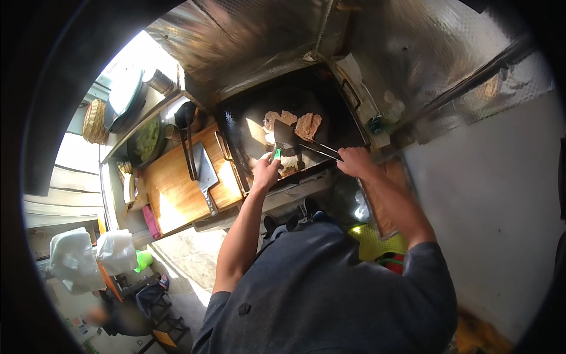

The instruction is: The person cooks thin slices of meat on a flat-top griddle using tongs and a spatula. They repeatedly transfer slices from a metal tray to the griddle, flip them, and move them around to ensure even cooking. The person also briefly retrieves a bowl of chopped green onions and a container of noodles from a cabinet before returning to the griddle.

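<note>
While left hand grips spatula by green handle end, right hand closed on tongs. Both tools over griddle, near its front edge. Spatula: stiff metal, light, blade prob. hot, so hold at handle only; long axis runs from handle up to blade, pointing at flat meat pieces mid-griddle. Tongs point left twd spatula. Cleaver on cutting board, left of griddle.

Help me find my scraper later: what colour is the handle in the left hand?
Green, on the scraper handle in the left hand; head view.
</note>
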